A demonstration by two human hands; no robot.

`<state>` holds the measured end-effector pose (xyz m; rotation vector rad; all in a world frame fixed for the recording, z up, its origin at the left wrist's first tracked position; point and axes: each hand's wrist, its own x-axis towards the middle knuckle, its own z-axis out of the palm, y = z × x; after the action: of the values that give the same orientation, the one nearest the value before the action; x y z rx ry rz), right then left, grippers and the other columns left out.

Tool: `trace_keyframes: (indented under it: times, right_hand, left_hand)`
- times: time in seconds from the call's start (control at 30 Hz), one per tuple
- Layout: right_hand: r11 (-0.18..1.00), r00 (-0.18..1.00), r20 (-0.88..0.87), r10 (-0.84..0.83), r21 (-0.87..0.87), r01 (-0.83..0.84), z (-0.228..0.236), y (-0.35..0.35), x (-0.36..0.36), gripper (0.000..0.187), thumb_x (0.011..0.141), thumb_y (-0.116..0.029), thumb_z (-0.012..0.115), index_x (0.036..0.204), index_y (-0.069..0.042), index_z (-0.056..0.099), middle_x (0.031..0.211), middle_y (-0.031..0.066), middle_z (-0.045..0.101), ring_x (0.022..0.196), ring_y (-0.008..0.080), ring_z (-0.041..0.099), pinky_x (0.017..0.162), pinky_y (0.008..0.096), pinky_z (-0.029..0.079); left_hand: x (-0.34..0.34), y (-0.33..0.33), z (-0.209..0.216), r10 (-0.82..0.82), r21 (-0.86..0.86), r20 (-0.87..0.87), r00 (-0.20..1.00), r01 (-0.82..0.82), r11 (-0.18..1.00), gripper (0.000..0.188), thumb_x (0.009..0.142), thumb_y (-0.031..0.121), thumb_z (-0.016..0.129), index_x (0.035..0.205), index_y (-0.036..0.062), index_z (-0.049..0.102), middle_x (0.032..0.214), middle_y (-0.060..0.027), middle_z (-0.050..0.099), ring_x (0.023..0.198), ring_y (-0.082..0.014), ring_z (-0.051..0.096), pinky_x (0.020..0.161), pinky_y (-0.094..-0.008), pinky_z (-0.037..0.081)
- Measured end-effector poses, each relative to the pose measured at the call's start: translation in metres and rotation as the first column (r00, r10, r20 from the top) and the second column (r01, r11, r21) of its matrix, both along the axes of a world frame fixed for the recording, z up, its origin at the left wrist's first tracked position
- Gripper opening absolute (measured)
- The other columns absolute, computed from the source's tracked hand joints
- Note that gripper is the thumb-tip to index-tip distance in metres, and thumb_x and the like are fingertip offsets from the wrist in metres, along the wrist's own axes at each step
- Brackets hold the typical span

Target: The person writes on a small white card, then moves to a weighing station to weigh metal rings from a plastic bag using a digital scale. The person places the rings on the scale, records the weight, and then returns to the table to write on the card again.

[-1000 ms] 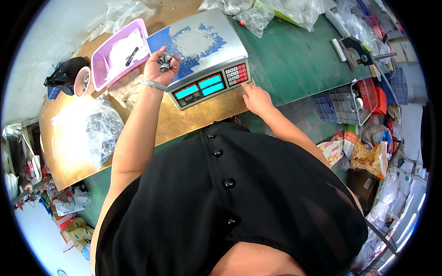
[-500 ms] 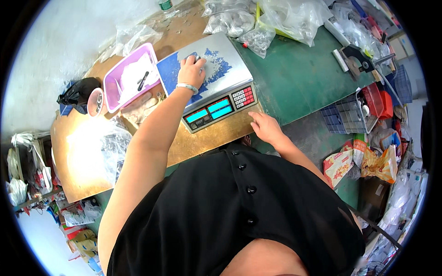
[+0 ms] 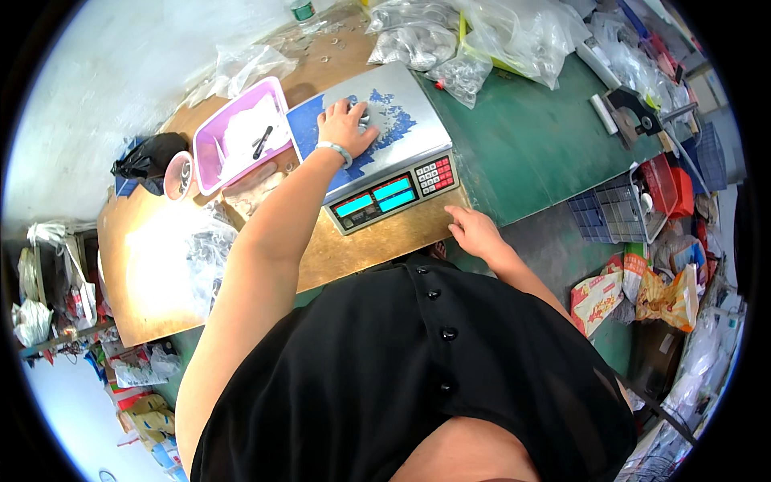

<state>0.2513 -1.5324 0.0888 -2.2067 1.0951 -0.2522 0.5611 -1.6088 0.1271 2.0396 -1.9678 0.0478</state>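
My left hand (image 3: 344, 130) rests on the steel top of a digital weighing scale (image 3: 401, 80), its fingers curled over a few small dark metal pieces (image 3: 365, 117). These pieces show between thumb and fingers; their exact kind is partly hidden. Worn blue patches mark the scale's top, and two lit displays and a keypad line its front. Near the table's front edge, just right of the scale, my right hand (image 3: 477, 233) holds nothing, with the forefinger stretched out. Left of the scale stands a pink plastic basket (image 3: 201, 153) holding white paper and a black pen (image 3: 262, 143).
A small pink cup (image 3: 178, 178) and a black plastic bag (image 3: 152, 161) are at the far left. Clear bags of metal parts (image 3: 414, 44) lie along the back. A clamp-like metal tool (image 3: 638, 116) sits at the right edge, above a grey plastic crate (image 3: 618, 210).
The fingers of my left hand have spread somewhat, and more of the metal pieces shows beside them. The whole view has shifted slightly; my right hand stays by the table edge.
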Motion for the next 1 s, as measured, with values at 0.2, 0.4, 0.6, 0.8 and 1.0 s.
trace_keyframes:
  times: [0.2,0.4,0.6,0.8,1.0]
  right_hand:
    - [1.000,1.000,0.013,0.001,0.012,-0.001,0.004,0.000,-0.001,0.035,0.075,-0.011,0.056,0.109,-0.006,0.051,0.089,0.0144,0.058,0.082,0.0321,0.056,0.070,0.0399,0.045]
    - [0.998,0.999,0.021,-0.029,0.050,0.028,0.003,0.009,-0.008,0.033,0.073,-0.009,0.058,0.105,-0.003,0.054,0.076,0.0134,0.058,0.073,0.0316,0.056,0.064,0.0386,0.045]
    - [0.985,0.994,-0.089,-0.059,0.155,0.072,0.010,0.026,-0.006,0.033,0.072,-0.009,0.060,0.103,0.000,0.055,0.071,0.0136,0.058,0.068,0.0301,0.057,0.062,0.0362,0.045]
    - [0.982,0.982,-0.173,-0.076,0.158,0.104,0.026,0.033,0.011,0.033,0.072,-0.010,0.060,0.104,0.000,0.056,0.072,0.0128,0.058,0.065,0.0273,0.057,0.060,0.0341,0.045]
    - [0.986,0.987,-0.155,-0.048,0.152,0.072,0.036,0.047,0.032,0.031,0.073,-0.010,0.059,0.102,0.000,0.056,0.072,0.0130,0.058,0.064,0.0289,0.056,0.059,0.0353,0.044]
  left_hand:
    - [0.024,0.009,0.005,0.083,-0.192,-0.133,0.988,-0.108,0.975,0.041,0.076,0.030,0.055,0.112,0.0124,0.052,0.110,-0.0144,0.050,0.104,-0.0327,0.044,0.088,-0.0446,0.033]
    - [0.142,0.071,-0.018,0.461,-0.322,-0.088,0.883,-0.463,0.826,0.043,0.070,0.008,0.052,0.113,0.0106,0.050,0.104,-0.0145,0.052,0.101,-0.0304,0.047,0.090,-0.0471,0.032]
    - [0.171,0.095,-0.034,0.562,0.099,-0.041,0.826,-0.556,0.825,0.038,0.079,0.034,0.056,0.114,0.0233,0.051,0.104,-0.0077,0.056,0.105,-0.0256,0.048,0.097,-0.0526,0.021]
    - [0.196,0.073,-0.037,0.619,0.118,-0.016,0.786,-0.613,0.781,0.033,0.080,0.039,0.054,0.110,0.0242,0.055,0.099,-0.0071,0.059,0.101,-0.0250,0.051,0.095,-0.0530,0.024]
    - [0.206,0.055,-0.037,0.643,0.143,0.001,0.766,-0.637,0.758,0.023,0.082,0.030,0.051,0.099,0.0180,0.059,0.105,-0.0061,0.056,0.104,-0.0238,0.050,0.099,-0.0533,0.019]
